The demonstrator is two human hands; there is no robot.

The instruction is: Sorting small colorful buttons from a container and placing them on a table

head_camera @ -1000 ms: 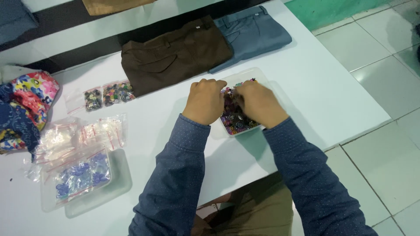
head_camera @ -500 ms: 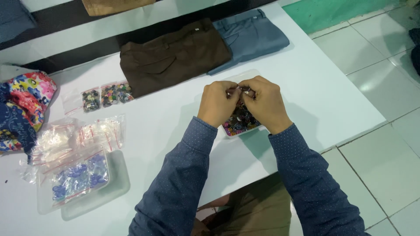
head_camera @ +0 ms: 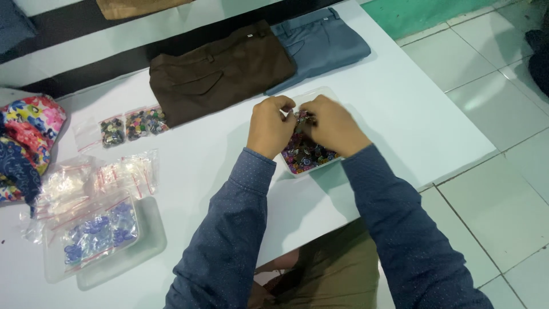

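Observation:
My left hand (head_camera: 270, 127) and my right hand (head_camera: 331, 126) meet fingertip to fingertip over a clear plastic tray (head_camera: 297, 170) on the white table. The tray holds several small colourful buttons (head_camera: 306, 155). Both hands pinch one small colourful piece (head_camera: 298, 116) between them above the far end of the tray. What it is stays too small and too covered by my fingers to tell. Dark blue dotted sleeves cover both forearms.
Folded brown trousers (head_camera: 220, 71) and blue-grey trousers (head_camera: 320, 43) lie beyond the tray. On the left are small bags of buttons (head_camera: 134, 123), a heap of clear zip bags (head_camera: 97, 177), a tray (head_camera: 146, 252) with a bag of blue pieces, and floral cloth (head_camera: 26, 137). The table edge (head_camera: 457, 166) borders a tiled floor.
Both hands stayed over the button tray. Their fingertips drew closer together and shifted a little toward its far end.

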